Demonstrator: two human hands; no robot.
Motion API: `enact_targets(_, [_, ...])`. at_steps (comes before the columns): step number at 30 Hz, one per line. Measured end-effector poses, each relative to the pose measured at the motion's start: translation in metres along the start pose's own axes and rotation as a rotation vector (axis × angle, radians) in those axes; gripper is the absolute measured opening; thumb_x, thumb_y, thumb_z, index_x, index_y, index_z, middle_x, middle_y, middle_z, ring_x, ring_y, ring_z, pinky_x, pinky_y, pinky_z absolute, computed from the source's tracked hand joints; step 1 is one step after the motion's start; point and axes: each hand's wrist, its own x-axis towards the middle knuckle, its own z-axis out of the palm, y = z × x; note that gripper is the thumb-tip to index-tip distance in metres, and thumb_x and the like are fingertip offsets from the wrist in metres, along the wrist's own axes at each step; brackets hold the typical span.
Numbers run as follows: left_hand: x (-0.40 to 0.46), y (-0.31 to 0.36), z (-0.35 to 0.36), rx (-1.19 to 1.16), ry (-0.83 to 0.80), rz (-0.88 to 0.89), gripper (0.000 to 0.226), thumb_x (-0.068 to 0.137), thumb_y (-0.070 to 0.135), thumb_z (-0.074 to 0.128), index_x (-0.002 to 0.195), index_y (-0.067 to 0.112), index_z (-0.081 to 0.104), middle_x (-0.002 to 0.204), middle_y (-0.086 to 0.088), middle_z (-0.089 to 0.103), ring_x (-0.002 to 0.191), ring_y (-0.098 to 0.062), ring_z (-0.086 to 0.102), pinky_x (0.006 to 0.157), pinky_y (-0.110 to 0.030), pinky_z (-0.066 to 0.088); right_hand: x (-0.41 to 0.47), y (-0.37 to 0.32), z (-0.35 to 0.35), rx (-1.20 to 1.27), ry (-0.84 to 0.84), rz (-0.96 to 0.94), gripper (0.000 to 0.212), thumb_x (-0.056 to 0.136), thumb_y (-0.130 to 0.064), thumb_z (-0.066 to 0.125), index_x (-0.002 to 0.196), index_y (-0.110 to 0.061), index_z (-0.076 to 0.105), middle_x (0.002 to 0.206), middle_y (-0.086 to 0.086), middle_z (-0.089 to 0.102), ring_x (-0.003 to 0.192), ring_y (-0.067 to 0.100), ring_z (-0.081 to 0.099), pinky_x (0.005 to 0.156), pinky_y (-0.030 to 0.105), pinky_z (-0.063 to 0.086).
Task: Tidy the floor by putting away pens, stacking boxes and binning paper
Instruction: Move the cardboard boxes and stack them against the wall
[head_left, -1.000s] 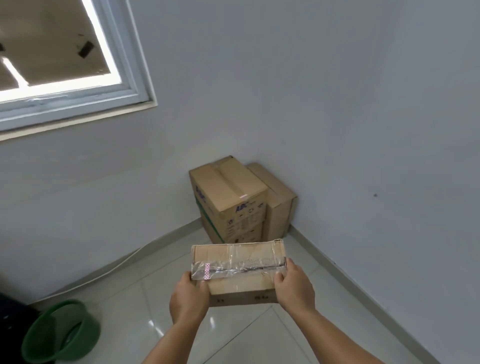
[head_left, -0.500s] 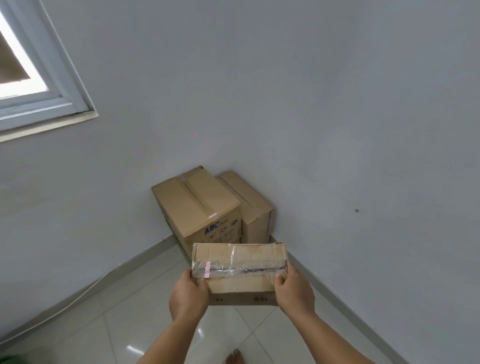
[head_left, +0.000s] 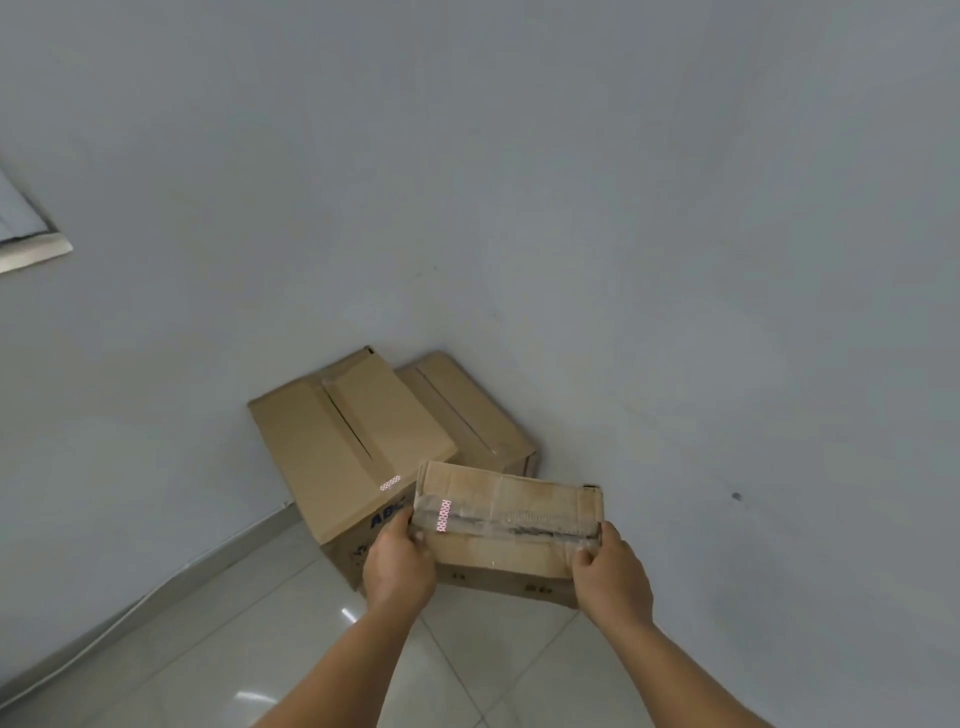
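I carry a small cardboard box (head_left: 506, 525) with clear tape across its top, held in the air. My left hand (head_left: 397, 564) grips its left end and my right hand (head_left: 613, 579) grips its right end. Just beyond it, in the corner of the room, stand two larger cardboard boxes side by side: a big one with blue lettering (head_left: 345, 441) on the left and a lower one (head_left: 467, 410) on the right against the wall. The carried box hangs in front of both, at about the height of their tops.
Grey walls (head_left: 727, 312) meet in the corner behind the boxes. A pale tiled floor (head_left: 234, 639) lies below, with a skirting board and a thin cable along the left wall. A window-frame corner (head_left: 26, 244) shows at the left edge.
I have come closer to the corner boxes and the view has swung right; the window has nearly left the view and the green bin is gone from it. Both hands still hold the small box.
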Motion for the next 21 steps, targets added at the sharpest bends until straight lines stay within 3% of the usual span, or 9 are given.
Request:
enact_targets(4, [0.031, 0.028, 0.019, 0.019, -0.006, 0.055, 0.035, 0.096, 0.014, 0.041, 0.126, 0.025, 0.057, 0.107, 0.001, 0.066, 0.097, -0.022, 0.057, 0.075, -0.03, 0.04, 0.041, 0.002, -0.003, 0.002, -0.049, 0.021, 0.045, 0.094, -0.032, 0.046, 0.137, -0.019, 0.044, 0.118, 0.005, 0.062, 0.104, 0.026, 0.061, 0.082, 0.036, 0.053])
enact_targets(8, [0.073, 0.055, 0.034, 0.058, 0.007, 0.097, 0.032, 0.094, 0.01, 0.042, 0.119, 0.021, 0.06, 0.105, -0.004, 0.068, 0.096, -0.028, 0.059, 0.074, -0.032, 0.044, 0.082, 0.0, -0.004, 0.031, -0.132, 0.028, 0.041, 0.092, -0.032, 0.052, 0.131, -0.021, 0.047, 0.117, 0.002, 0.065, 0.1, 0.025, 0.063, 0.081, 0.036, 0.054])
enact_targets(12, [0.118, 0.091, 0.063, 0.04, 0.02, 0.074, 0.036, 0.092, 0.007, 0.042, 0.119, 0.021, 0.062, 0.107, -0.002, 0.067, 0.096, -0.027, 0.058, 0.072, -0.03, 0.039, 0.138, 0.003, -0.005, 0.085, -0.25, 0.063, 0.053, 0.085, -0.038, 0.056, 0.135, -0.024, 0.042, 0.116, 0.0, 0.065, 0.1, 0.025, 0.064, 0.083, 0.038, 0.055])
enact_targets(15, [0.159, 0.112, 0.08, -0.009, -0.006, 0.024, 0.038, 0.091, 0.011, 0.041, 0.121, 0.025, 0.061, 0.107, -0.003, 0.069, 0.097, -0.028, 0.062, 0.077, -0.035, 0.05, 0.168, 0.001, -0.004, 0.198, -0.324, 0.095, 0.058, 0.081, -0.043, 0.06, 0.134, -0.029, 0.042, 0.112, -0.005, 0.065, 0.1, 0.022, 0.064, 0.085, 0.037, 0.054])
enact_targets(18, [0.197, 0.134, 0.092, 0.029, -0.01, 0.055, 0.04, 0.089, 0.009, 0.044, 0.12, 0.022, 0.064, 0.108, -0.009, 0.069, 0.1, -0.034, 0.062, 0.081, -0.039, 0.052, 0.19, -0.007, 0.0, 0.315, -0.367, 0.125, 0.06, 0.084, -0.041, 0.065, 0.138, -0.028, 0.041, 0.11, -0.009, 0.061, 0.091, 0.014, 0.06, 0.082, 0.031, 0.05])
enact_targets(21, [0.229, 0.142, 0.1, 0.045, 0.016, 0.087, 0.039, 0.088, 0.005, 0.049, 0.122, 0.017, 0.065, 0.113, -0.014, 0.059, 0.103, -0.035, 0.056, 0.087, -0.033, 0.044, 0.203, -0.018, 0.007, 0.413, -0.4, 0.125, 0.043, 0.088, -0.033, 0.067, 0.124, -0.034, 0.043, 0.111, -0.01, 0.06, 0.076, -0.005, 0.054, 0.078, 0.027, 0.044])
